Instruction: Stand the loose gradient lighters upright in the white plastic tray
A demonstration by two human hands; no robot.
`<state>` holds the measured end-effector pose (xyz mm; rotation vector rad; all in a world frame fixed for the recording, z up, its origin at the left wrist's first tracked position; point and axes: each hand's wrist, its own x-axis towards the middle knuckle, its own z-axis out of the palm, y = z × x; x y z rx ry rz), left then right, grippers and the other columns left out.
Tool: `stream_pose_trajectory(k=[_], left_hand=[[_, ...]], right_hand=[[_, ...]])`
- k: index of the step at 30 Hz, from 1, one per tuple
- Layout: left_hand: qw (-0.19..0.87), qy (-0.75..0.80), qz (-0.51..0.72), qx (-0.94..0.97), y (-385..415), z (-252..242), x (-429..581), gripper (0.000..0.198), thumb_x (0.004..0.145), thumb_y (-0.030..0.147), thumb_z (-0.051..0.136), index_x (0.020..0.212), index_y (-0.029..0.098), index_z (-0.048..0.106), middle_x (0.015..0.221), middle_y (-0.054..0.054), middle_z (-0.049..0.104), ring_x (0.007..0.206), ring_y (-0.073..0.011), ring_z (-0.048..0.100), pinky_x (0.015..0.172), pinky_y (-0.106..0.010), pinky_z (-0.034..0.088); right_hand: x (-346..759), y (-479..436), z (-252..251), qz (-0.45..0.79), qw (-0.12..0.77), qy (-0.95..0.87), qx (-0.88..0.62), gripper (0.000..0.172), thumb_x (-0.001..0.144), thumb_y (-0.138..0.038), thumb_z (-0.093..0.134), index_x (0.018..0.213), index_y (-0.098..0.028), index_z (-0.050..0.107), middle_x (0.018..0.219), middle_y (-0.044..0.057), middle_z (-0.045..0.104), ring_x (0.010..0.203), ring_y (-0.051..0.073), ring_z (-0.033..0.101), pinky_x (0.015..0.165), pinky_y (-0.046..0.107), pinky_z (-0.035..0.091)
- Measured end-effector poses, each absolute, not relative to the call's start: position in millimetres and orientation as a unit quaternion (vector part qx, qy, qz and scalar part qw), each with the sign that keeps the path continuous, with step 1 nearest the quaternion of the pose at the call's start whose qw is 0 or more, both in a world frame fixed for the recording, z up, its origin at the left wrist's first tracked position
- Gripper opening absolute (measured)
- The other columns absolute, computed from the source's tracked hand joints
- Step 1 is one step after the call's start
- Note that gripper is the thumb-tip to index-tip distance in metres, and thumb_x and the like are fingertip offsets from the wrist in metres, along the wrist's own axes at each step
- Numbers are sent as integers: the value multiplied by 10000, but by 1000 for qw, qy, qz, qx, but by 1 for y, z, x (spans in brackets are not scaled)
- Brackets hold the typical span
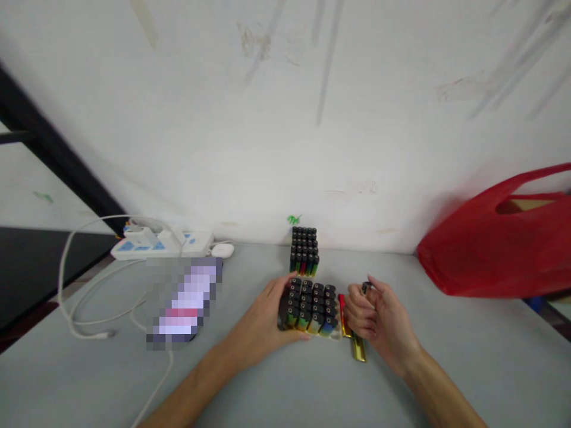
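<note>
My left hand [265, 309] is wrapped around the left side of a pale tray [335, 334]. Upright in it are rows of what look like lighters [311, 306], with black tops and shiny, multicoloured bodies. To the right of the tray, my right hand [372, 315] is closed, fingers curled, on a lighter [366, 288] whose dark top shows above the fingers. A gold lighter [358, 349] lies on the table partly under that hand, and a red and gold one [343, 315] is between hand and tray. Behind the tray stands a second block of lighters [304, 249].
A phone [187, 303], its screen blurred out, lies at left beside a white cable [66, 285]. Behind it sits a power strip [163, 242] with plugs and a small white case [222, 251]. At right is a red bag [486, 249]. A white wall [285, 137] rises behind.
</note>
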<state>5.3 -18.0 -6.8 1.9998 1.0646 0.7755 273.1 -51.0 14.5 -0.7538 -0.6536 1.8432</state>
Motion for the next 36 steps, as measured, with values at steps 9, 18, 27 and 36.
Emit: stream_pose_trajectory(k=[9, 18, 27, 36], left_hand=[[364, 403, 303, 783, -17, -9, 5, 1073, 729, 416, 1035, 1626, 315, 456, 1630, -133, 576, 1510, -414, 543, 1311, -599, 396], [364, 407, 303, 781, -18, -7, 5, 1083, 719, 395, 1040, 1630, 309, 460, 1635, -136, 573, 1513, -415, 539, 1312, -596, 396], [364, 412, 298, 780, -18, -6, 5, 1087, 713, 379, 1041, 1629, 313, 460, 1628, -123, 581, 1505, -417, 544, 1308, -585, 407], [368, 406, 303, 779, -17, -8, 5, 1090, 711, 364, 1041, 1630, 311, 459, 1631, -130, 574, 1510, -427, 533, 1314, -614, 390]], right_hand=[[272, -52, 16, 763, 492, -275, -315, 591, 933, -627, 701, 638, -244, 360, 604, -97, 207, 523, 87, 88, 436, 244, 110], [273, -52, 11, 749, 504, -282, -326, 581, 929, -622, 696, 645, -252, 351, 602, -102, 195, 518, 88, 86, 429, 247, 99], [269, -54, 10, 703, 495, -315, -402, 534, 900, -601, 670, 651, -264, 340, 602, -114, 154, 535, 94, 66, 441, 244, 73], [269, -55, 8, 685, 495, -327, -423, 605, 883, -716, 675, 659, -267, 337, 605, -114, 153, 548, 99, 54, 448, 246, 81]])
